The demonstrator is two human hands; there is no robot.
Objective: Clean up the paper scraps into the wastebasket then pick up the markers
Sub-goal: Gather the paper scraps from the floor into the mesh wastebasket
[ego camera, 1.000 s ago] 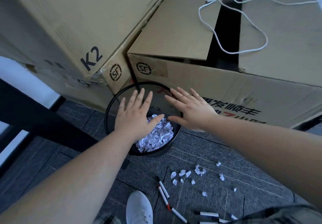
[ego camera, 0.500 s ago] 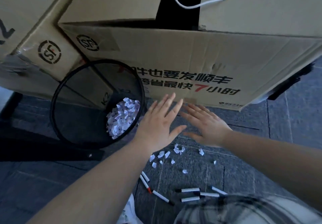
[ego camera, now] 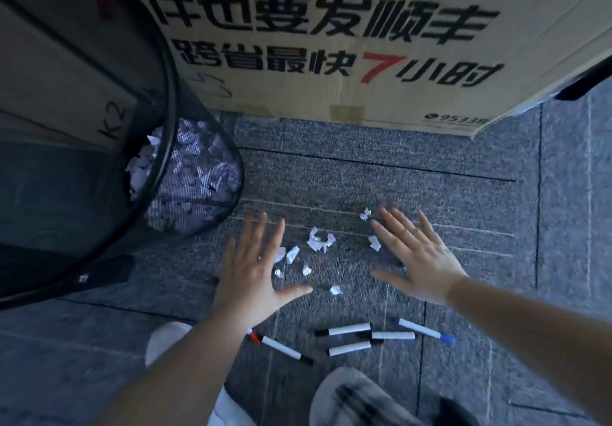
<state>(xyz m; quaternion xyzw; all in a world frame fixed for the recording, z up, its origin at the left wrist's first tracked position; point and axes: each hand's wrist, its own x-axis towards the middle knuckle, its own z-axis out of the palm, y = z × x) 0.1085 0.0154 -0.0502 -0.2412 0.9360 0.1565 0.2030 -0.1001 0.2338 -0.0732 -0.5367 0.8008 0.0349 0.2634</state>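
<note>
On the grey carpeted floor (ego camera: 463, 173) in front of the printed cardboard box (ego camera: 331, 44), both hands were spread flat with fingers extended and grasped nothing: the left hand (ego camera: 255, 276) sat just left of the remaining paper scraps (ego camera: 319, 243), the right hand (ego camera: 417, 260) just right of them. The scraps lay loose between the two palms, near the black mesh wastebasket (ego camera: 198, 177), which already held a pile of scraps. The scraps appeared light, thin and easily scattered; sweeping them together between both palms and lifting from beneath would likely suit better than pinching single pieces. The markers (ego camera: 361, 338) lay nearer the person, beside a white shoe (ego camera: 165, 339); these looked rigid and smooth, best taken around the barrel. Compared with one second earlier, the hands had left the space over the wastebasket and descended to the floor on either side of the scraps.
</note>
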